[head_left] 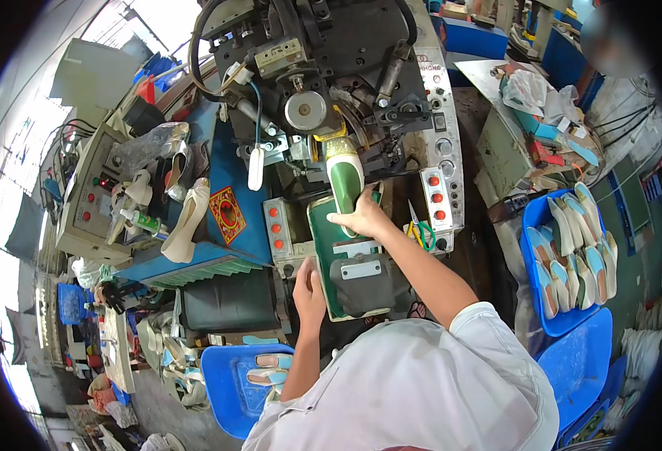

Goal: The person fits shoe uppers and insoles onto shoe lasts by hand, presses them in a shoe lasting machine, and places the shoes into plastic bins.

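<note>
A cream shoe upper on a green last sits sole side up, its far end inside the black shoe machine. Around the near end of it my right hand is closed, thumb across to the left. Below it lies a green pad with a metal bracket. My left hand is beside the pad's left edge, holding nothing, fingers loosely stretched; part of them is turned from view. Scissors with green and yellow handles stand right of my right hand.
Red push buttons sit on the left panel and right panel. A blue basket of several shoes is at right. Another blue basket is at lower left. Cream shoes rest on the blue cabinet.
</note>
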{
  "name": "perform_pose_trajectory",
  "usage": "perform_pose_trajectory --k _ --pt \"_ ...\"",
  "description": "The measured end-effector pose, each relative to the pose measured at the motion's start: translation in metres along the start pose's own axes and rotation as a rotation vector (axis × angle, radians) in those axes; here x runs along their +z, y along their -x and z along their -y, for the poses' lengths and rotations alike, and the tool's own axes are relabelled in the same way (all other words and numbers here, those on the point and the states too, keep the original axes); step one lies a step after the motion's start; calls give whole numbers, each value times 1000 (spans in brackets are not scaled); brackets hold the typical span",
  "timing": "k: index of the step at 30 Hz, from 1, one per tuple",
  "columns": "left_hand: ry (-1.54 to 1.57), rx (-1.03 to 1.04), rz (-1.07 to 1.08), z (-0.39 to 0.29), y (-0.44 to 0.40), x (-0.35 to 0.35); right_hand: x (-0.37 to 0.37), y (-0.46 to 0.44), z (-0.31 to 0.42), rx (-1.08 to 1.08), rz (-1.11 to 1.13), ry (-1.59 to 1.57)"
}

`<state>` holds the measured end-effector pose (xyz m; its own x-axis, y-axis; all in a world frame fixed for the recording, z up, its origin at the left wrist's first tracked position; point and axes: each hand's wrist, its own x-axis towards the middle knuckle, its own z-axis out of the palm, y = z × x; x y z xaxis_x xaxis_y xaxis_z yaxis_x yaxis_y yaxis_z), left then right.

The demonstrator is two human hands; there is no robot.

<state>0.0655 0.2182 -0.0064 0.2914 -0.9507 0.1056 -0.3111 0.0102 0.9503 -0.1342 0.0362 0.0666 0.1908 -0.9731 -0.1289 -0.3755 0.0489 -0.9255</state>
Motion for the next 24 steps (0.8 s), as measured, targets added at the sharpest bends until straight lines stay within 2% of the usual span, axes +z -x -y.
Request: perform_pose_trajectory --k 1,2,8,11,15,20,24 --pt "0 -40 -16 8 17 -3 -6 0 2 45 83 -39" --pt "2 -79 -33 14 30 -3 -1 -7 -8 93 72 -79" --pt "83 -121 -215 26 81 14 8 -12 -18 -39 -46 -121" --pt "92 -154 -272 4 89 27 10 -22 -30 28 109 -383" --pt "90 -170 -328 -26 99 40 -12 -1 3 42 135 -388" --pt "113 -167 -378 -23 121 41 7 -15 -23 25 134 -408" --pt "163 -132 -380 -20 113 46 -1 -10 -17 -6 142 -343"
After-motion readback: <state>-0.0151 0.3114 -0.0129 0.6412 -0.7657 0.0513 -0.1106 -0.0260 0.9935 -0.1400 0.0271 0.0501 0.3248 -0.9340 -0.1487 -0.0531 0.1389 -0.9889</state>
